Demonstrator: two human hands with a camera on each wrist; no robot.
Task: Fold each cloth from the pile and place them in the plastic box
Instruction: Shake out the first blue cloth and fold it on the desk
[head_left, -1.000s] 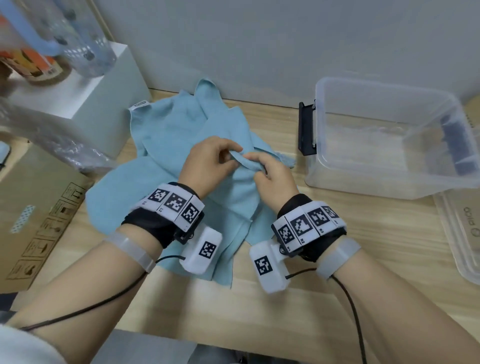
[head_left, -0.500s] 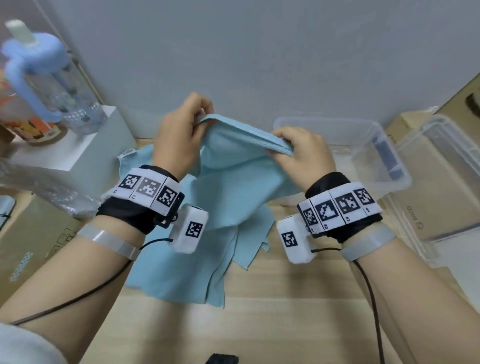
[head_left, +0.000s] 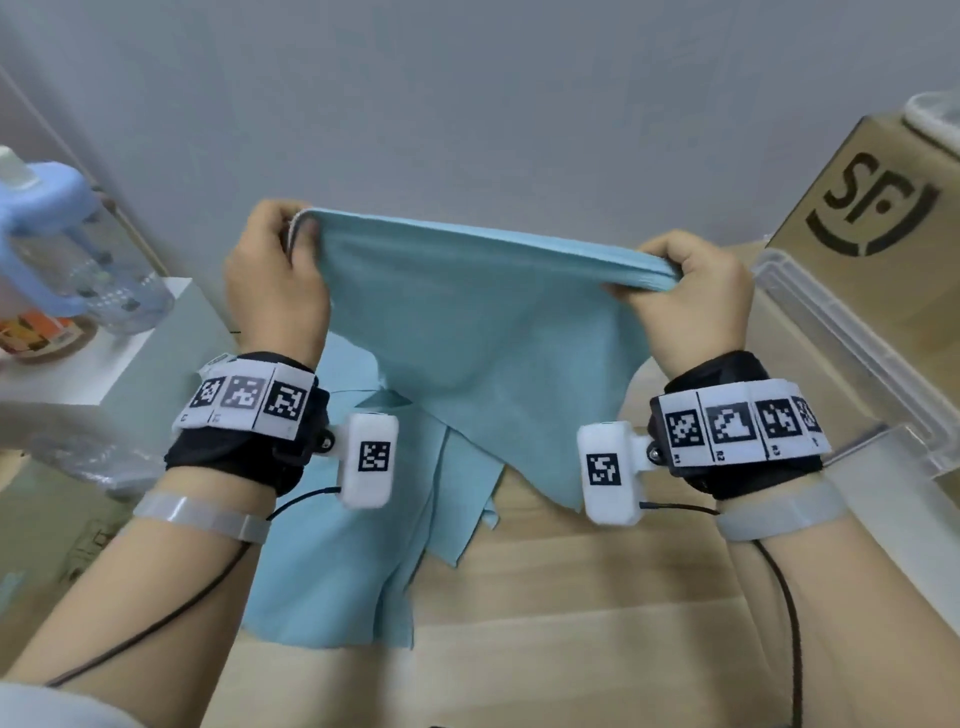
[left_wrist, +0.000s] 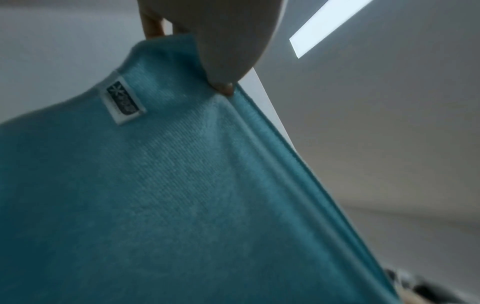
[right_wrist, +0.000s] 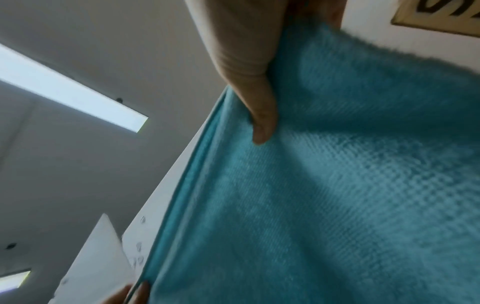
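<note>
A light blue cloth (head_left: 483, 332) hangs in the air, its top edge stretched between my two hands. My left hand (head_left: 275, 275) pinches the left corner; in the left wrist view the cloth (left_wrist: 168, 195) shows a small white label (left_wrist: 122, 102) near that corner. My right hand (head_left: 691, 291) grips the right corner, and the right wrist view shows a thumb (right_wrist: 259, 115) pressed on the cloth (right_wrist: 337, 195). Below lies the pile of blue cloths (head_left: 343, 561) on the wooden table (head_left: 571, 623). The plastic box (head_left: 831, 332) shows only as a clear rim at the right.
A cardboard box with a black logo (head_left: 872, 208) stands at the right behind the clear rim. At the left, a white block (head_left: 130, 358) carries a clear bottle with a blue handle (head_left: 57, 244). A grey wall is close behind.
Both hands have lifted one cloth off the pile and moved apart, pulling its top edge taut. The view has tilted upward.
</note>
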